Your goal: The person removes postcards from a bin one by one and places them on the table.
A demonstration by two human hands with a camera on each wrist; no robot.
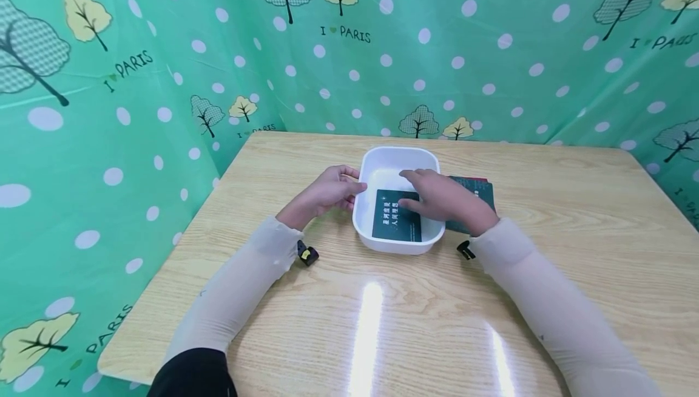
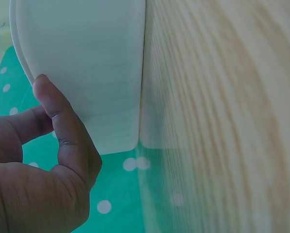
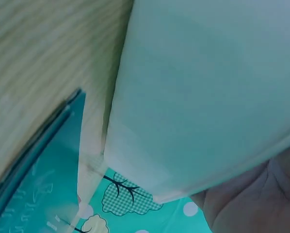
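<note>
A white plastic basin [image 1: 398, 245] stands on the table, with a dark green booklet [image 1: 397, 227] bearing white lettering lying flat inside. My left hand [image 1: 330, 189] grips the basin's left rim, thumb at the edge and fingers around the outside; the left wrist view shows this hand [image 2: 62, 145] at the rim too. Over the basin's right side reaches my right hand [image 1: 439, 195], its fingers extended above the booklet and apparently holding nothing. In the right wrist view its fingers are hidden behind the basin wall [image 3: 198, 97]. More dark green booklets [image 1: 483, 189] lie stacked right of the basin, partly under my right wrist.
A small black item with a yellow patch [image 1: 307, 254] is beside my left forearm, and another small black item [image 1: 466, 249] is by my right wrist. The wooden table [image 1: 306, 160] meets a green dotted curtain [image 1: 349, 57] behind it.
</note>
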